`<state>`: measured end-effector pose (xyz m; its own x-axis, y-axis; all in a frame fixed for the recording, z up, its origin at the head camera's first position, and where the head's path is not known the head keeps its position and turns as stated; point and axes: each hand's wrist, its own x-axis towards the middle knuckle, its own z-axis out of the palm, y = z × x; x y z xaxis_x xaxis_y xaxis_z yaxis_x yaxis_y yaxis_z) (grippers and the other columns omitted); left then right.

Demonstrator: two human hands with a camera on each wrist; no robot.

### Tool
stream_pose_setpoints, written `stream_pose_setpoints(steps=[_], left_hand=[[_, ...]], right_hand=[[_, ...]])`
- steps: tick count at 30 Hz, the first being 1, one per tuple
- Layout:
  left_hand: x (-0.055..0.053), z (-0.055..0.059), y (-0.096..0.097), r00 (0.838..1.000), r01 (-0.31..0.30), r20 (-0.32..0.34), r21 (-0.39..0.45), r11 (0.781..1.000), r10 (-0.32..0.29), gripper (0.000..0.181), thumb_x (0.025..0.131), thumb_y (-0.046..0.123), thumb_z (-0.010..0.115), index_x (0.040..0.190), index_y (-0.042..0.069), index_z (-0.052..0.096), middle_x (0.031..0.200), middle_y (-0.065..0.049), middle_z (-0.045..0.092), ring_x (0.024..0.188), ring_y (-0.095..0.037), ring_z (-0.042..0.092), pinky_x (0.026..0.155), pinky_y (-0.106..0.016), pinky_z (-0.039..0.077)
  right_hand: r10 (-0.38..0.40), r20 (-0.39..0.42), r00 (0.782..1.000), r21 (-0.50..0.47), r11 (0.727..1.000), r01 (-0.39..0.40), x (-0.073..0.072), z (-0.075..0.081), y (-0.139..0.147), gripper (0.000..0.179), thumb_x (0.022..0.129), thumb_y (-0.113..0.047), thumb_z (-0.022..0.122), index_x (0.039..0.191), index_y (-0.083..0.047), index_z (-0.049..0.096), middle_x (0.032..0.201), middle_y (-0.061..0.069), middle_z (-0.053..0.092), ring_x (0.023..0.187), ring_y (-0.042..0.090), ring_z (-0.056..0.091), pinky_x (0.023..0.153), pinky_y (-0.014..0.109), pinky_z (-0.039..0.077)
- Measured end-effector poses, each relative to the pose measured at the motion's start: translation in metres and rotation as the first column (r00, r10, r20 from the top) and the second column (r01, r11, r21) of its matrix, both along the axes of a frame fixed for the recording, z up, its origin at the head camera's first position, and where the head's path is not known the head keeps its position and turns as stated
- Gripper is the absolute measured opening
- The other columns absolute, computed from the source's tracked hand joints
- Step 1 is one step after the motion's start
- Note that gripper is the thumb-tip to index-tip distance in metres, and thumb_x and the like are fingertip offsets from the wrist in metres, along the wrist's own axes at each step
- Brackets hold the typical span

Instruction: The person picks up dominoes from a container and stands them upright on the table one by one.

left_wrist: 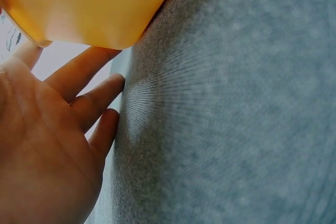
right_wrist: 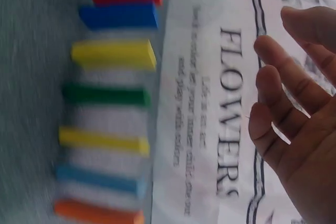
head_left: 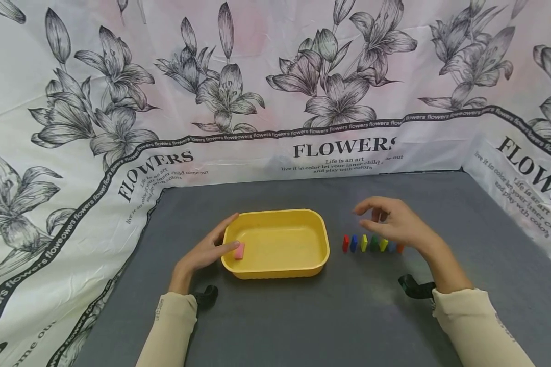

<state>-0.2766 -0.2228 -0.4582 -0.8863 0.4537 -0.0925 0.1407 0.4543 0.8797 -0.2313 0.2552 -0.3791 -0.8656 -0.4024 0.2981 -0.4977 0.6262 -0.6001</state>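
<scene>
My left hand (head_left: 209,248) holds a yellow plastic tub (head_left: 275,272) at its left side, the thumb over the rim and the fingers outside against the wall. In the left wrist view the fingertips (left_wrist: 107,53) reach under the tub's edge. A small pink block (head_left: 240,251) lies inside the tub by the thumb. To the tub's right, several coloured domino blocks stand upright in a row, from a red block (head_left: 346,243) to an orange block (right_wrist: 100,212). Above and behind this row hovers my right hand (head_left: 395,221), fingers loosely bent and apart, with nothing in it.
Both sit on a grey cloth-covered table (head_left: 303,321). A white flower-printed sheet (head_left: 257,158) hangs behind and along both sides. Dark camera mounts (head_left: 415,287) stick out beside the wrists.
</scene>
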Motion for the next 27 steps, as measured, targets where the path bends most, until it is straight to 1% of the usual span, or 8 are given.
stream_pose_setpoints(steps=[5,8,10,14,18,21,23,27], left_hand=[[0.0,0.001,0.0,1.0,0.005,-0.002,-0.005,1.0,-0.005,0.076,0.097,0.042,0.066,0.159,0.047,0.022,0.17,0.002,0.022,0.151,-0.032,0.033,0.124,-0.062,0.023],[0.0,0.001,0.001,1.0,0.007,-0.005,-0.007,1.0,-0.007,0.076,0.097,0.042,0.066,0.159,0.047,0.022,0.17,0.003,0.021,0.152,-0.032,0.032,0.124,-0.062,0.022],[0.0,0.002,0.001,1.0,0.008,-0.003,-0.005,1.0,-0.008,0.076,0.097,0.042,0.066,0.159,0.047,0.022,0.17,0.003,0.021,0.152,-0.032,0.031,0.124,-0.062,0.022],[0.0,0.002,0.0,1.0,0.005,-0.007,-0.002,1.0,-0.005,0.075,0.097,0.042,0.066,0.159,0.046,0.023,0.17,0.003,0.022,0.152,-0.032,0.031,0.124,-0.062,0.022],[-0.001,0.003,0.0,1.0,0.002,-0.018,-0.002,1.0,-0.002,0.075,0.097,0.041,0.066,0.159,0.046,0.024,0.17,0.003,0.022,0.153,-0.032,0.03,0.124,-0.062,0.021],[0.0,0.003,0.0,1.0,0.004,-0.022,0.002,1.0,-0.004,0.075,0.098,0.04,0.066,0.159,0.045,0.024,0.17,0.003,0.022,0.153,-0.032,0.03,0.125,-0.062,0.021],[0.0,0.002,0.0,1.0,0.008,-0.024,0.005,1.0,-0.007,0.075,0.098,0.039,0.065,0.159,0.044,0.024,0.17,0.002,0.021,0.153,-0.032,0.03,0.124,-0.063,0.02],[0.0,0.001,0.001,1.0,0.005,-0.022,-0.008,1.0,-0.006,0.075,0.099,0.039,0.065,0.16,0.044,0.023,0.171,0.001,0.02,0.154,-0.033,0.028,0.124,-0.064,0.02]], right_hand=[[0.06,-0.051,0.997,-0.035,0.997,-0.061,-0.008,-0.011,-0.025,0.024,0.092,-0.009,0.075,0.113,-0.019,0.073,0.106,0.0,0.072,0.074,0.009,0.054,0.064,0.027,0.05],[0.085,-0.08,0.993,-0.055,0.994,-0.09,-0.012,-0.018,-0.041,0.024,0.09,-0.006,0.076,0.112,-0.017,0.074,0.106,0.003,0.073,0.075,0.009,0.053,0.064,0.03,0.05],[0.1,-0.087,0.991,-0.07,0.992,-0.106,-0.013,-0.02,-0.051,0.024,0.09,-0.006,0.076,0.111,-0.017,0.074,0.105,0.004,0.073,0.075,0.01,0.053,0.062,0.031,0.05],[0.152,-0.103,0.983,-0.083,0.983,-0.161,-0.015,-0.023,-0.074,0.023,0.089,-0.005,0.076,0.109,-0.017,0.076,0.105,0.006,0.072,0.077,0.015,0.055,0.065,0.034,0.05],[0.198,-0.11,0.974,-0.033,0.979,-0.202,-0.016,-0.023,-0.098,0.022,0.09,-0.008,0.076,0.11,-0.018,0.077,0.106,0.0,0.072,0.084,0.019,0.057,0.071,0.037,0.051],[0.236,-0.121,0.964,0.032,0.972,-0.234,-0.018,-0.025,-0.116,0.021,0.091,-0.011,0.076,0.11,-0.019,0.078,0.108,-0.004,0.072,0.093,0.019,0.061,0.075,0.037,0.052],[0.274,-0.138,0.952,0.078,0.961,-0.265,-0.021,-0.028,-0.128,0.02,0.091,-0.012,0.075,0.11,-0.018,0.078,0.109,-0.003,0.073,0.096,0.019,0.064,0.077,0.036,0.054],[0.349,-0.174,0.921,0.168,0.932,-0.321,-0.026,-0.032,-0.151,0.018,0.091,-0.011,0.075,0.109,-0.015,0.079,0.106,-0.002,0.074,0.094,0.017,0.066,0.078,0.03,0.056]])
